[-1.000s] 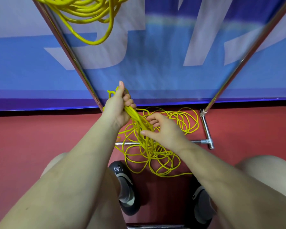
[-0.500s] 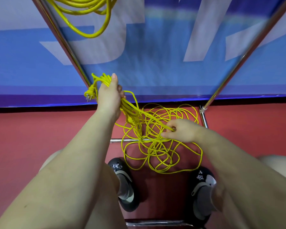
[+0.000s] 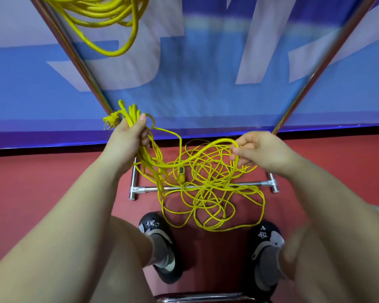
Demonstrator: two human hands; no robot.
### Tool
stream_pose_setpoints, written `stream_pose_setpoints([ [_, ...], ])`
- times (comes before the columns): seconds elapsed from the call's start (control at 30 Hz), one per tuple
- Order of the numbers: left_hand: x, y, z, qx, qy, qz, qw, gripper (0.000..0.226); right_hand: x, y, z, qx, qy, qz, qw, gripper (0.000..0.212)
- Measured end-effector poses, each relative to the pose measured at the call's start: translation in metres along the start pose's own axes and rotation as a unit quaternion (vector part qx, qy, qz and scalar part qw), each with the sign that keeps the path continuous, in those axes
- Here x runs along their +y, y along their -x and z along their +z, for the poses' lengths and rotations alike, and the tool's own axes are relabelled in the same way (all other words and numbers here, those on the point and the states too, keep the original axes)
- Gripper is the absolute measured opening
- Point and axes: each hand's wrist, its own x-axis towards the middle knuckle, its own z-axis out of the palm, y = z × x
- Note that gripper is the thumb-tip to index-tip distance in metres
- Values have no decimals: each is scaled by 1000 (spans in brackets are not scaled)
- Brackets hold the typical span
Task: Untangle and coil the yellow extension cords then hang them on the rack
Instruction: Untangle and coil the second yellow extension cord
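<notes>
Our left hand (image 3: 129,136) is raised at about ten o'clock from the middle of the view, fingers and thumb curled round a gathered bunch of yellow cord (image 3: 130,113) whose loops stick up above the fist. A pronged plug (image 3: 109,122) juts out to the left of the knuckles. Several strands hang from under the fist to the floor.

Our right hand (image 3: 258,152) sits at about two o'clock, pinching a single strand (image 3: 197,153) between thumb and curled fingers. That strand sags in a shallow arc across the gap to the left hand. The two hands are well apart, with open air between them.

Below both hands, at six o'clock, the rest of the tangled cord (image 3: 208,197) lies in loose overlapping loops on the red floor (image 3: 42,184), draped over the rack's low cross bar (image 3: 166,188). A yellow socket end (image 3: 181,173) rests among the strands just above that bar.

The rack's two slanted metal poles (image 3: 79,64) rise toward eleven and one o'clock, fencing the hands on either side; bare red floor spreads out at nine and three o'clock. At twelve o'clock to the left, a coiled cord (image 3: 109,20) already hangs high on the rack, in front of a blue banner (image 3: 206,88). Our black shoes (image 3: 160,243) stand just short of the tangle, the nearest loops close to the toes.
</notes>
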Motion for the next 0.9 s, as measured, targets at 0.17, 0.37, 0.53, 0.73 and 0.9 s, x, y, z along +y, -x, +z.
stream_pose_setpoints([
  [0.17,30,31,12,-60,-81,-8,995,26,-39,27,-1,14,-198,37,979,8],
  [0.37,36,71,28,-93,-97,-30,990,15,-26,36,22,37,-434,120,892,10],
  [0.53,-3,77,48,-88,-51,-97,990,9,-22,27,28,40,-522,135,842,13],
  [0.73,-20,67,64,-143,-106,-102,979,13,-23,17,28,70,-579,144,799,16],
  [0.9,-27,64,74,-144,-133,-78,977,10,-28,9,33,89,-608,162,772,17],
])
